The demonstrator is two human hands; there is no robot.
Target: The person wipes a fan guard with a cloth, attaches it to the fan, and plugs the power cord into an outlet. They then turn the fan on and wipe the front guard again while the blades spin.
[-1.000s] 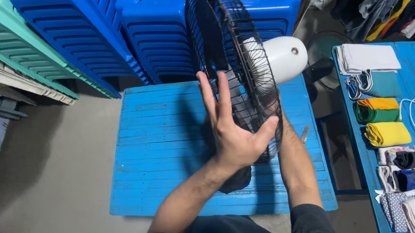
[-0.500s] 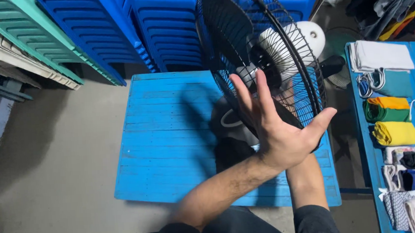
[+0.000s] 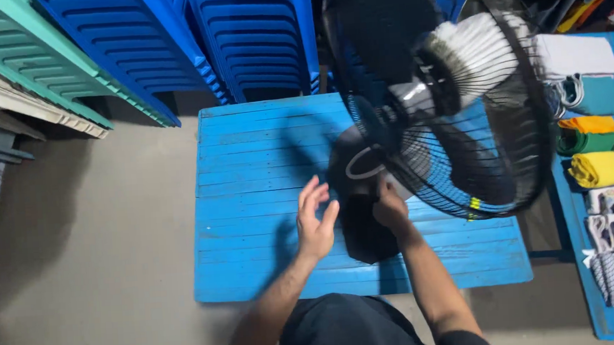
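Your left hand [image 3: 316, 225] has dropped off the fan [image 3: 445, 107] grille, fingers loose and empty. Your right hand [image 3: 389, 208] grasps the black base, the fan tilted above the blue desk [image 3: 252, 197], not yet set down.

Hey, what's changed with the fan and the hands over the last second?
The left hand came off the fan's black grille and dropped low, open, beside the base. The fan swung up and right, its face turned toward the camera. The right hand stays under it. The blue table is unchanged.
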